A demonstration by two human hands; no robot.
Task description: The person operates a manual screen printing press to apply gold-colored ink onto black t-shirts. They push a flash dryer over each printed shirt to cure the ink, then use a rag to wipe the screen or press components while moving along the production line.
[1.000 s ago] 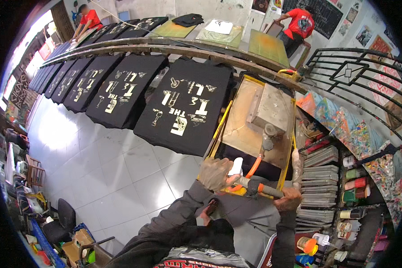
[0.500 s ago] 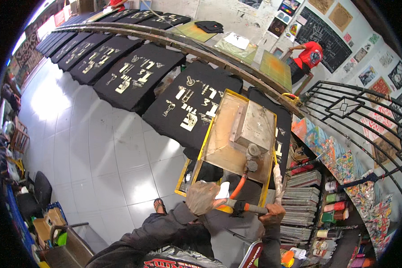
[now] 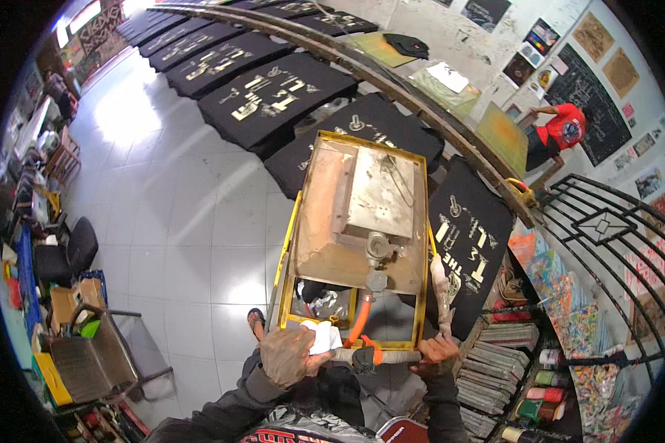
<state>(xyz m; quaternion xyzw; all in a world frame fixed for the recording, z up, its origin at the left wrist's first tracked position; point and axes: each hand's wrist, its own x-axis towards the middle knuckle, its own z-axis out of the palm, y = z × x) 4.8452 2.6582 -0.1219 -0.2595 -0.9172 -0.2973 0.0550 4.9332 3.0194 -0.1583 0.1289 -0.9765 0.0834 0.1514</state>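
Observation:
A metal flash-dryer-like box on a yellow frame (image 3: 420,317) stands before me, with a dusty hood (image 3: 318,236) and a pipe fitting. An orange hose (image 3: 360,320) runs from the fitting down to a wrapped handle bar (image 3: 403,356). My left hand (image 3: 288,356) is closed at the bar's left end, with a white cloth or paper (image 3: 322,337) at its fingers. My right hand (image 3: 437,350) grips the bar's right end, beside a wrapped upright rod (image 3: 441,292). Under the hood lies part of a printed black shirt (image 3: 288,164); another black shirt (image 3: 488,214) shows to its right.
A row of black printed shirts (image 3: 273,92) runs to the far left along a rail (image 3: 391,77). Stacked frames (image 3: 495,369) and ink containers (image 3: 545,393) sit at right, below a black metal gate (image 3: 606,236). A person in red (image 3: 565,127) works far right. A chair (image 3: 103,354) stands left.
My view has swung left and the dryer has shifted left relative to the shirts, uncovering more of the rightmost black shirt. Both hands stay on the bar.

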